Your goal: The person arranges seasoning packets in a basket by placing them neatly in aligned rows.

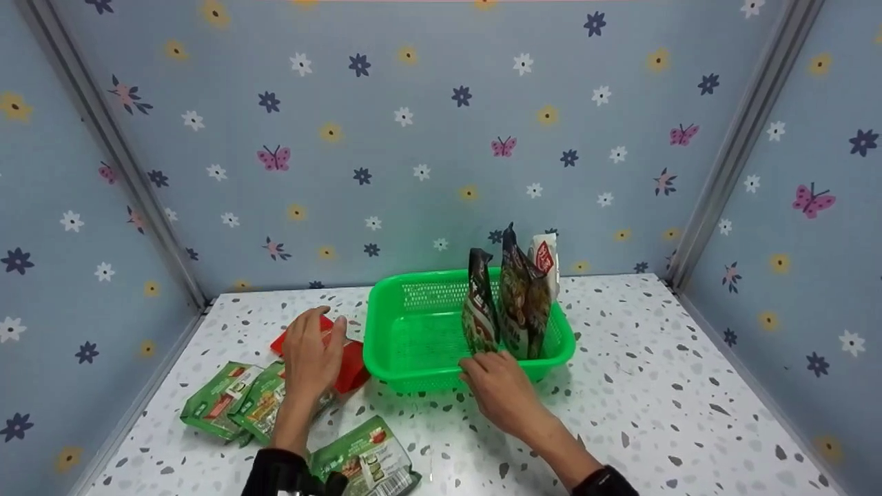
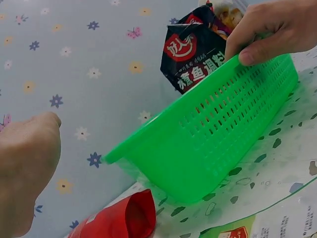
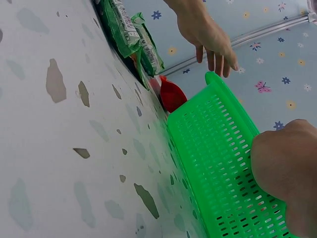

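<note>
My right hand [image 1: 499, 386] grips the front rim of a green perforated basket [image 1: 413, 380]; in the left wrist view its thumb [image 2: 255, 53] lies outside the rim, fingers inside. Just behind those fingers stands a dark seasoning packet [image 1: 480, 303] in the basket's right half. Beside it are another dark packet [image 1: 518, 296] and a white-topped packet [image 1: 549, 258], both upright. Left of the basket, my left hand [image 1: 313, 358] hovers over a red packet [image 1: 353, 368], holding nothing. In the right wrist view, the left hand's fingers [image 3: 219, 63] hang loosely near the basket's rim.
Two green packets [image 1: 219, 399] [image 1: 265, 403] lie overlapping on the speckled table [image 1: 654, 386] at left. A third green packet [image 1: 372, 458] lies near the front, by the left sleeve. Flower-patterned walls [image 1: 413, 138] enclose the back and sides.
</note>
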### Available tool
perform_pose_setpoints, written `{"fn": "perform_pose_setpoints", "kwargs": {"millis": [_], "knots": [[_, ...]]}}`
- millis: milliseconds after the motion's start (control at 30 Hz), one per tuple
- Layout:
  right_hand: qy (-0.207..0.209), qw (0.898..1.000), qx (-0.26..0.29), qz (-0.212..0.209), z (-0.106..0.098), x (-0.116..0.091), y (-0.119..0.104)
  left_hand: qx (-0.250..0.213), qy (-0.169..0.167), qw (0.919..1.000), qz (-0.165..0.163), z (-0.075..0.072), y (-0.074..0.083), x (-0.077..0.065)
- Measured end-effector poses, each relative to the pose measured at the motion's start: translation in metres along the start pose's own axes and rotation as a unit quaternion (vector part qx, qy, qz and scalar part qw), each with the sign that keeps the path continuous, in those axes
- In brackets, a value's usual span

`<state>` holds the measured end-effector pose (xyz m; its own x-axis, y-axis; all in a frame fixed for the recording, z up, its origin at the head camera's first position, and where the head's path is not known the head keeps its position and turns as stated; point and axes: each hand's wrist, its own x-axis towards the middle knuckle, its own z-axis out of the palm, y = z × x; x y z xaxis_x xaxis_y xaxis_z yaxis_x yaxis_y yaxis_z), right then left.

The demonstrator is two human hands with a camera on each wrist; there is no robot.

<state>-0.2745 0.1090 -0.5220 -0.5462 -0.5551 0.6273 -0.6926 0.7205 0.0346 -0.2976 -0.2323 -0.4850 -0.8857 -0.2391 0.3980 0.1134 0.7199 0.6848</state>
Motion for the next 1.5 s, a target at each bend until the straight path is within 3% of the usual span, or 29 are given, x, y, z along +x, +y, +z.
{"fn": "perform_pose_setpoints", "kwargs": {"millis": [300,500,700,933,1133,1500], "knots": [[0.001,1.000,-0.004,-0.004,0.003,-0.001,-0.004,0.097,-0.016,0.9901,-0.100,0.019,-0.023,0.010],[0.005,1.000,-0.008,-0.010,0.004,0.000,-0.006,0.115,-0.018,0.9832,-0.141,0.033,-0.033,0.007],[0.001,1.000,0.000,-0.002,0.003,0.000,-0.006,0.096,-0.016,0.9812,-0.167,0.040,-0.033,0.003],[0.002,1.000,0.000,0.002,0.003,-0.001,-0.004,0.048,-0.046,0.9767,-0.204,0.040,-0.027,0.003],[0.008,1.000,0.000,0.003,0.002,-0.001,-0.002,0.014,-0.054,0.9763,-0.209,0.037,-0.023,0.001],[0.021,1.000,-0.006,-0.004,0.001,-0.002,-0.001,-0.002,-0.078,0.9691,-0.234,0.034,-0.024,0.002]]}}
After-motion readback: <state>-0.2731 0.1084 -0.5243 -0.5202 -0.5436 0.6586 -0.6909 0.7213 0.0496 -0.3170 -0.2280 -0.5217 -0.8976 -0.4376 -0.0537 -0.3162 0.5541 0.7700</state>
